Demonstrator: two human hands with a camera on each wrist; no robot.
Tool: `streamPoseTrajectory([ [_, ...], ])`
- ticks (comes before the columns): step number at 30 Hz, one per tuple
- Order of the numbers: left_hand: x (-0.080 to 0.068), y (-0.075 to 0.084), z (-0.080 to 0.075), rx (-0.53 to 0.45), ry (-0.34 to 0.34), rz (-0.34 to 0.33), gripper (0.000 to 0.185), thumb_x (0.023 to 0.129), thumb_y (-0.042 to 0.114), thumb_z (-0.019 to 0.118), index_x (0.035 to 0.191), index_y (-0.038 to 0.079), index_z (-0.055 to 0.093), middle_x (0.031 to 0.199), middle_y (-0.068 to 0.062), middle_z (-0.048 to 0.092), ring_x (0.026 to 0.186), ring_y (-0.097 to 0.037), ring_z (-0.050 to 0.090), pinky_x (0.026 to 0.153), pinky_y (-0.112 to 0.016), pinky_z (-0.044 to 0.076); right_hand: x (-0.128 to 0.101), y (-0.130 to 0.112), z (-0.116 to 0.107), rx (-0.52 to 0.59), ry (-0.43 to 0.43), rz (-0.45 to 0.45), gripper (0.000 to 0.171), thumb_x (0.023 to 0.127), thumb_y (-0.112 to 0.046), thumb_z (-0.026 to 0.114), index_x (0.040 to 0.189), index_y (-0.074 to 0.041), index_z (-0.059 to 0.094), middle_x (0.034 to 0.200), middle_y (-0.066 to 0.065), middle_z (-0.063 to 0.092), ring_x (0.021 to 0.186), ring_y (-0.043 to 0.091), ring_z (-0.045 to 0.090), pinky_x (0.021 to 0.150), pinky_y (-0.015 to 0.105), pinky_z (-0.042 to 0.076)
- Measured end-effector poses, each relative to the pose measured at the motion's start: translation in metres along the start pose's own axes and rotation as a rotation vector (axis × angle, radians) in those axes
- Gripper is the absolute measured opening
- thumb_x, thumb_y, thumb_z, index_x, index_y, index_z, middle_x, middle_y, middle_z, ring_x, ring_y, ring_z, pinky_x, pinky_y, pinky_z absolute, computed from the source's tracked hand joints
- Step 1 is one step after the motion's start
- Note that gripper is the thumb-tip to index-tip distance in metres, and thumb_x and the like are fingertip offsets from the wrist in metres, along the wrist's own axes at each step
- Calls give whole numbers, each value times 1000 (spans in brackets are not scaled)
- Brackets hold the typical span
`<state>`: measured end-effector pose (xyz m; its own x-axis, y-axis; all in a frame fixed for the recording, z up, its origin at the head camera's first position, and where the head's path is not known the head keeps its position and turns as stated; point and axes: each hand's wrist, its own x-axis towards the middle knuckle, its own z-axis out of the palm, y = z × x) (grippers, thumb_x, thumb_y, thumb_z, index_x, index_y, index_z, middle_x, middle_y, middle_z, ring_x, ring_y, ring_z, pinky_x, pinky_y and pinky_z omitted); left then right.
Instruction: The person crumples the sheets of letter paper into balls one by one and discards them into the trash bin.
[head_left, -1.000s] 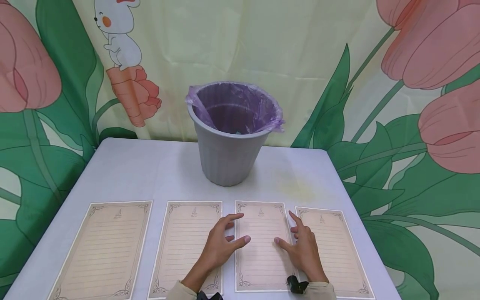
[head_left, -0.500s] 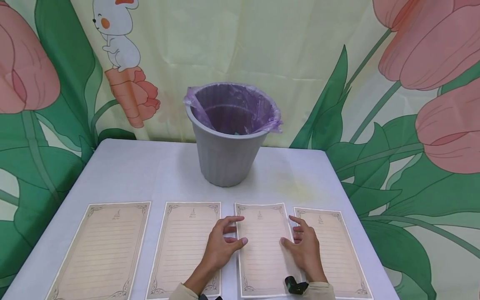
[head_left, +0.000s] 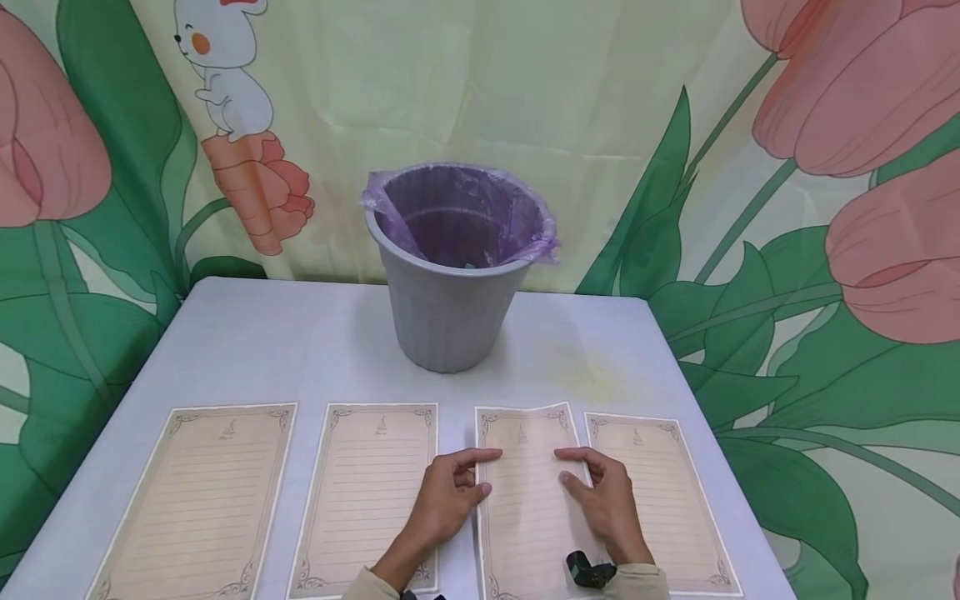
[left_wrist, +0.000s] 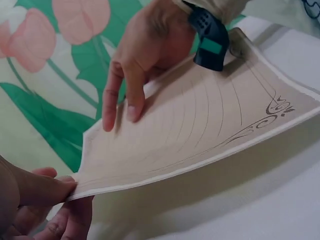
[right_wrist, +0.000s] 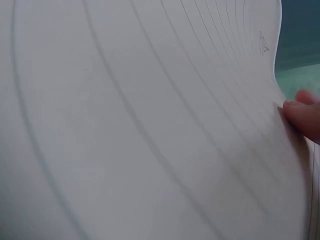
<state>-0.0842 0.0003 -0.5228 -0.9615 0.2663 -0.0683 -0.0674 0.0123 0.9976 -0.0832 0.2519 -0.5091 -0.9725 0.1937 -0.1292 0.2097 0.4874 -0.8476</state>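
Pinching the left edge of a lined sheet (head_left: 525, 492) between thumb and curled fingers, the left hand (head_left: 446, 500) has a closed grip on the paper, and the left wrist view shows that edge lifted off the tabletop (head_left: 300, 350) with the page bowed upward. The right hand (head_left: 603, 500) meets the same sheet from its right side, forefinger stretched along the upper part of the page and the other fingers bent down against it; in the left wrist view its fingers are curled toward the paper, a dark band at the wrist, though whether the thumb is under the edge I cannot tell. The right wrist view is filled by the curved page, with one fingertip (right_wrist: 302, 117) at its rim. This sheet is third from the left in a row of four at the near edge of the tabletop; a flat sheet (head_left: 363, 492) lies just beside it on the left, another (head_left: 660, 492) just beside it on the right, partly under the right hand, and a fourth (head_left: 198, 500) lies farthest left. Farther back stands a grey bin (head_left: 446, 325) lined with a purple bag (head_left: 457, 208). Behind the tabletop hangs a backdrop (head_left: 750, 208) printed with tulips, leaves and a rabbit.
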Motion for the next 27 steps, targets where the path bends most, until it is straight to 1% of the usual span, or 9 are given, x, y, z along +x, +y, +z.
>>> streamPoseTrajectory([
  [2,0,1,-1,-9,6,1,49,88,-14,72,132,8,74,89,-20,76,57,-4,55,57,-15,50,0,-1,1,47,1,-7,38,89,8,77,119,-14,80,136,14,73,130,32,68,103,40,59],
  [6,2,4,-5,-66,28,18,49,90,-14,70,134,10,73,104,-19,77,57,-3,52,58,-15,49,-1,-3,1,148,-22,-26,41,91,8,76,125,-15,77,141,11,71,121,28,71,83,27,63],
  [9,3,7,-8,-102,71,23,49,92,-14,69,135,11,73,116,-19,77,60,-4,54,60,-15,50,-3,-4,-1,196,-68,-20,43,94,7,73,131,-16,75,144,11,68,122,27,71,83,27,63],
  [11,3,8,-11,-119,115,21,49,93,-13,69,135,12,73,119,-19,76,65,-6,58,62,-16,52,-6,-6,-5,231,-102,-10,43,96,5,72,134,-16,73,139,14,71,115,27,76,81,30,65],
  [14,3,10,-15,-149,170,26,48,94,-13,69,135,12,72,127,-18,75,83,-12,70,72,-20,60,-8,-8,-9,287,-144,-1,42,97,3,72,135,-14,71,128,20,75,102,27,80,78,34,66],
  [16,3,11,-18,-167,194,43,48,95,-13,68,136,10,72,128,-19,74,92,-15,73,77,-22,62,-10,-9,-12,302,-170,-3,42,96,1,74,136,-13,71,128,20,75,103,25,80,80,34,66],
  [22,4,13,-20,-147,256,88,46,95,-13,68,136,9,72,100,-21,72,72,-8,61,64,-16,53,-14,-7,-20,265,-300,-88,47,92,-10,81,138,-11,70,151,16,61,128,10,66,97,27,60],
  [25,4,15,-20,-125,255,90,47,95,-12,69,136,12,72,104,-18,74,74,-10,63,66,-16,55,-15,-6,-23,275,-345,-167,47,93,-8,80,139,-7,69,154,20,57,127,7,66,96,30,62],
  [27,4,16,-20,-107,226,92,47,96,-10,70,137,13,72,119,-16,75,82,-12,67,73,-18,59,-14,-7,-24,271,-344,-223,48,94,-6,79,140,-5,68,154,20,57,126,8,67,96,30,62],
])
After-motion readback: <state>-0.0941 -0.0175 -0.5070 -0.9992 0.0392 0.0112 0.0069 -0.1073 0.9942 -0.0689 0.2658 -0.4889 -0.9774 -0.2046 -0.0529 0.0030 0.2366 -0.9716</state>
